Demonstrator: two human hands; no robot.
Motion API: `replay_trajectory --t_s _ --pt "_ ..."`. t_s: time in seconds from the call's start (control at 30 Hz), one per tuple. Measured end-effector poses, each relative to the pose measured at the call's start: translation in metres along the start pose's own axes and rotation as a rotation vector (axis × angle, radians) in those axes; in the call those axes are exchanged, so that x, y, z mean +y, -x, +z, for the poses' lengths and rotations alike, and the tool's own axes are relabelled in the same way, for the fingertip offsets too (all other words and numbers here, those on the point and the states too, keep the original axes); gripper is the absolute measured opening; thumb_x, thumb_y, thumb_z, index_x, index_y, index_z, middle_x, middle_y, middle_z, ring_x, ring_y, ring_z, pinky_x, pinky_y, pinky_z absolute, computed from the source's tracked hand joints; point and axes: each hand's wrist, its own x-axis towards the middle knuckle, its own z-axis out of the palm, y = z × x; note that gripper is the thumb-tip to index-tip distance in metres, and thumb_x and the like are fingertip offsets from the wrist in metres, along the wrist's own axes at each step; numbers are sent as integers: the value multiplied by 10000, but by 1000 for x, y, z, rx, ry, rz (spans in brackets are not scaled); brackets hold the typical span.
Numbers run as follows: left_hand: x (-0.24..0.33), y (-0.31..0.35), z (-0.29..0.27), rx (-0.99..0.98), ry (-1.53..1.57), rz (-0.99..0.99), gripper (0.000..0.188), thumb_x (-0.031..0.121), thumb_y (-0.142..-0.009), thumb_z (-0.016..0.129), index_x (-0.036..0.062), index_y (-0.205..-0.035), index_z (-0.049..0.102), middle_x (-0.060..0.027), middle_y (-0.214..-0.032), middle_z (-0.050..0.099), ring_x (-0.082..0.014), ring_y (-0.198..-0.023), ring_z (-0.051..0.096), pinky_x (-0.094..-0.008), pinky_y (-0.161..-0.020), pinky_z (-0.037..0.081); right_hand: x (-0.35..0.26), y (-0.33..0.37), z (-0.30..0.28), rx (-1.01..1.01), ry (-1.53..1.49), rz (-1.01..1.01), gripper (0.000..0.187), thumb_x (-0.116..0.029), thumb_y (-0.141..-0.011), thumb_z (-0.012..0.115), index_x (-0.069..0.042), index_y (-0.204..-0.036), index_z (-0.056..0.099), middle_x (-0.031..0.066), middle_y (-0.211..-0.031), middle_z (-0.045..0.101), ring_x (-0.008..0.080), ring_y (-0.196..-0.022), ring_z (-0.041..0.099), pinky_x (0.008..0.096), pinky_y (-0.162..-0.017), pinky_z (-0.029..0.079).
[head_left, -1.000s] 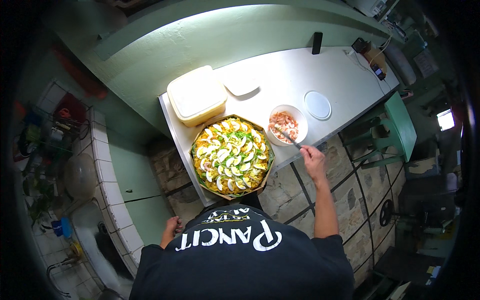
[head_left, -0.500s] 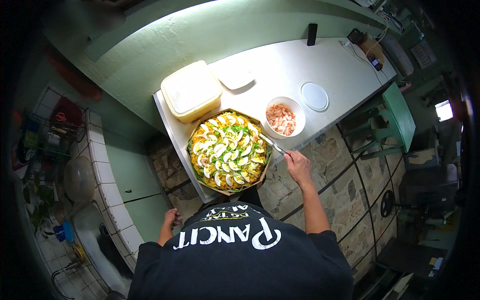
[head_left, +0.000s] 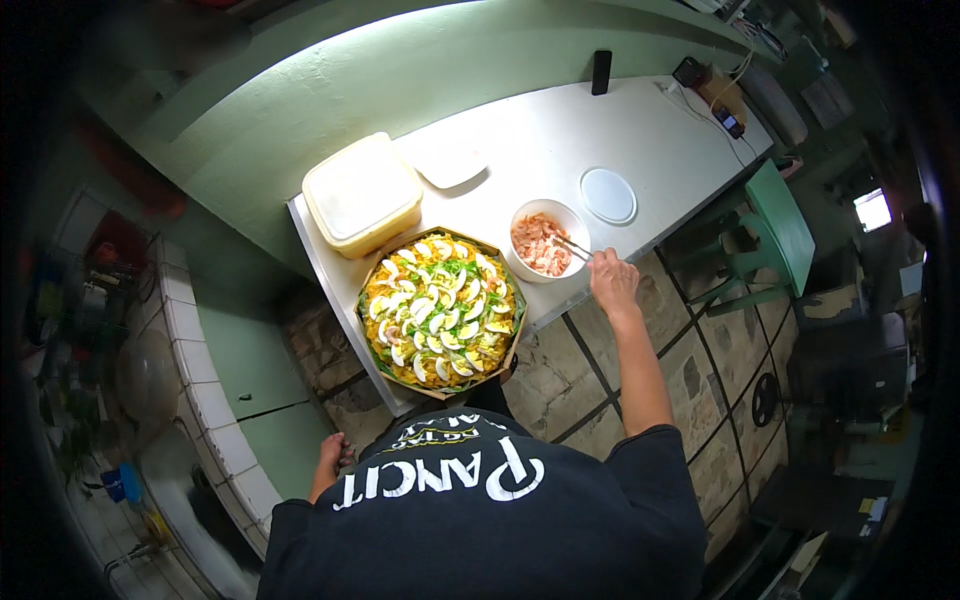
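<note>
My right hand (head_left: 613, 279) is closed around a pair of metal tongs (head_left: 573, 246). Their tips reach into a round white tub (head_left: 577, 222) and touch the peeled pink shrimp (head_left: 536, 240) inside. To the left of the tub sits an octagonal tray (head_left: 517, 338) lined with green leaf. It is filled with orange-yellow noodles (head_left: 392, 262), topped with egg slices and chopped green onion. My left hand (head_left: 337, 452) hangs low beside my body, away from the table, fingers loosely curled and no object visible in it.
A large lidded cream container (head_left: 363, 195) stands behind the tray on the white table (head_left: 540, 130), beside a white lid or flat dish (head_left: 455, 170). A round lid (head_left: 608, 196) lies right of the tub. A green chair (head_left: 778, 225) stands at right; a tiled counter (head_left: 222, 440) runs along the left.
My right hand has moved the tongs from the tray's right edge up and right into the shrimp tub. My left hand remains low at my side.
</note>
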Motion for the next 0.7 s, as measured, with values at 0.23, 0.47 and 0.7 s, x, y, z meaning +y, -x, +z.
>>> replay_trajectory --t_s 0.23,0.47,0.7 --pt "-13 11 -1 26 126 -23 293 353 -941 520 184 -1177 559 0 -897 594 -178 -700 594 -380 -577 466 3 19 -26 59 -213 75 183 -234 -900 574 -73 -909 660 123 -901 641 315 -742 660 424 -678 509" --pt "-18 8 2 10 93 -155 269 347 -949 505 183 -1153 566 -3 -887 591 -185 -703 585 -401 -606 445 -30 109 -45 -196 -827 160 216 -262 -884 602 -78 -939 701 115 -796 656 306 -747 637 389 -655 480" --pt "10 -9 -11 -6 105 -92 256 363 -945 517 181 -1121 556 4 -878 591 -172 -713 589 -397 -627 456 -60 137 -51 -213 -567 39 193 -270 -873 612 -105 -918 700 81 -829 655 317 -757 632 404 -662 488"
